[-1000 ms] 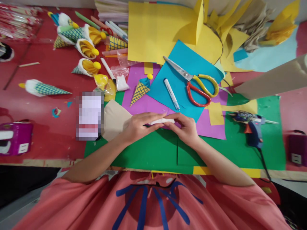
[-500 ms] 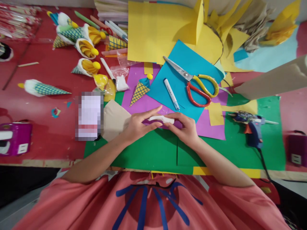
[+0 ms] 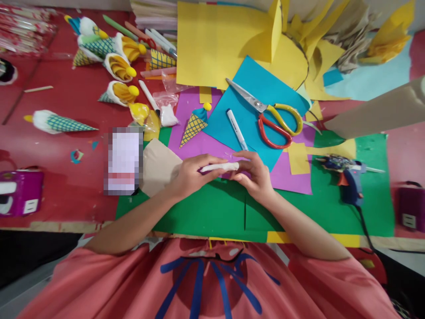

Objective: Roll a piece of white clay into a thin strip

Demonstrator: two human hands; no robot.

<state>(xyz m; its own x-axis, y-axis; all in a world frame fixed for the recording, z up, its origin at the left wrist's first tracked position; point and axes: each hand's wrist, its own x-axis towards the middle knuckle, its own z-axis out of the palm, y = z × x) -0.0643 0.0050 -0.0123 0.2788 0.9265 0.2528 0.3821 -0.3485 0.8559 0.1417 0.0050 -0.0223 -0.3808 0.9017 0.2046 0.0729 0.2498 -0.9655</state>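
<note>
My left hand [image 3: 191,174] and my right hand [image 3: 254,174] meet over the near edge of a purple sheet [image 3: 192,141], above a green sheet [image 3: 212,208]. Between their fingertips they pinch a thin white roll [image 3: 219,167], lying level; the left hand has one end, the right hand the other. A small paper cone [image 3: 194,125] with a yellow grid and a yellow ball lies just beyond on the purple sheet. A white marker [image 3: 237,129] rests on a blue sheet [image 3: 265,88].
Scissors [image 3: 268,113] with yellow and red handles lie on the blue sheet. A blue glue gun [image 3: 348,177] rests at right, its cord running off the edge. Several finished paper cones [image 3: 113,66] lie at far left. Yellow sheets [image 3: 215,40] are stacked behind. A purple box [image 3: 20,192] sits at left.
The white roll has turned slightly between the fingertips and now lies straight. My left fingers, which had stretched out, have curled back onto it.
</note>
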